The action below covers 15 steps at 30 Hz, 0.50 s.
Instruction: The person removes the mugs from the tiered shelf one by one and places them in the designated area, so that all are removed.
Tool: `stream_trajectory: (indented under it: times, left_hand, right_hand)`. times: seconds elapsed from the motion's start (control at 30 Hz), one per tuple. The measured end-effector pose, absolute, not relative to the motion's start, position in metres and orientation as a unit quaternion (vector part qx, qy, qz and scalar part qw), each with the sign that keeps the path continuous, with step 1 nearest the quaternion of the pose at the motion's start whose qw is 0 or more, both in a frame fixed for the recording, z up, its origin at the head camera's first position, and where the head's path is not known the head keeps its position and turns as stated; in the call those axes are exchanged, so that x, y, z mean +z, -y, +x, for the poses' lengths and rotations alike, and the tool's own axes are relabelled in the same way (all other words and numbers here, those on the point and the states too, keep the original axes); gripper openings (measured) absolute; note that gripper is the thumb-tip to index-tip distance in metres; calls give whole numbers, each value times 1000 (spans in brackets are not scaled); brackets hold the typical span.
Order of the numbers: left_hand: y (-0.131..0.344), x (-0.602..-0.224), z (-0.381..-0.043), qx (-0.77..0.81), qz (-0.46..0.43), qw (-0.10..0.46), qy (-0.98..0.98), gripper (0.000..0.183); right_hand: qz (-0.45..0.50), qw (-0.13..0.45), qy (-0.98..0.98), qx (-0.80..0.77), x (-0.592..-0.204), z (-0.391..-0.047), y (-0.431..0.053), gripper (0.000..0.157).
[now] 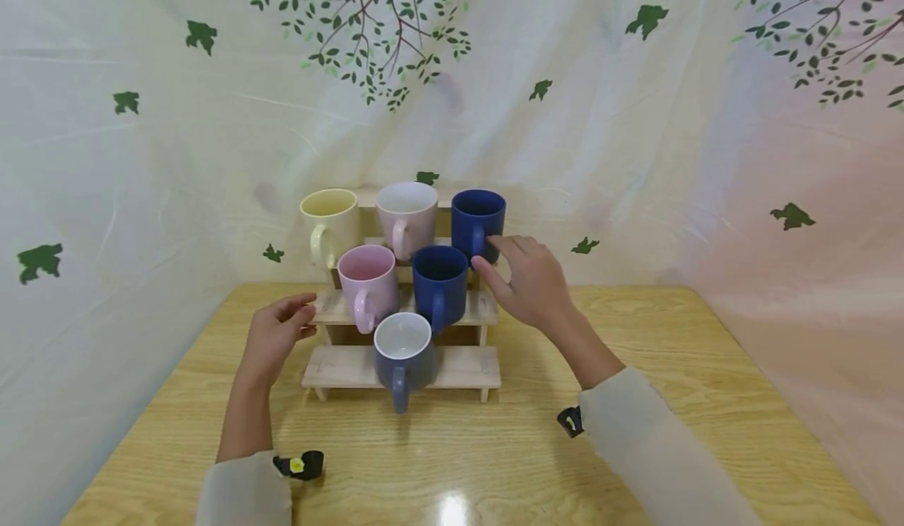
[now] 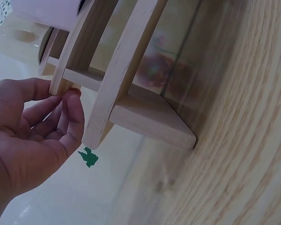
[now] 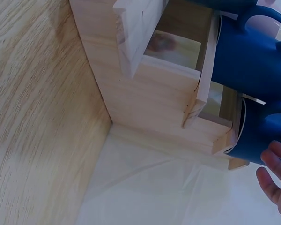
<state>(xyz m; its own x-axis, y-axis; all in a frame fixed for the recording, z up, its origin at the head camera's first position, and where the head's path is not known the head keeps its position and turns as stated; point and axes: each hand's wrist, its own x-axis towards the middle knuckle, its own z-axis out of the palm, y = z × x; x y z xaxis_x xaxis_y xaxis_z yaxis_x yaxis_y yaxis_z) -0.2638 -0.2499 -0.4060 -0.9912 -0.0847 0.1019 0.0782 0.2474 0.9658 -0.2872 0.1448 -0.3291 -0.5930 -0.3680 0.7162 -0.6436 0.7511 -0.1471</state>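
"Back blue mug: where does it stand?"
"On the third step up of the wooden rack, at the right end, behind another blue mug."
"And the hands?"
"The right hand is at its handle; I cannot tell whether it grips. The left hand pinches the second step's left end."
"The rack?"
"On the table, grey mug on its lowest step."
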Motion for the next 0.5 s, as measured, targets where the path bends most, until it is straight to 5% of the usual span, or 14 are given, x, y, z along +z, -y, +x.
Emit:
stream_trajectory:
  times: [0.5]
  left_hand:
    - [250,-401,-259,-756,49,5,652,45]
  right_hand:
    - [284,267,825,409,-327,-286,-133,28]
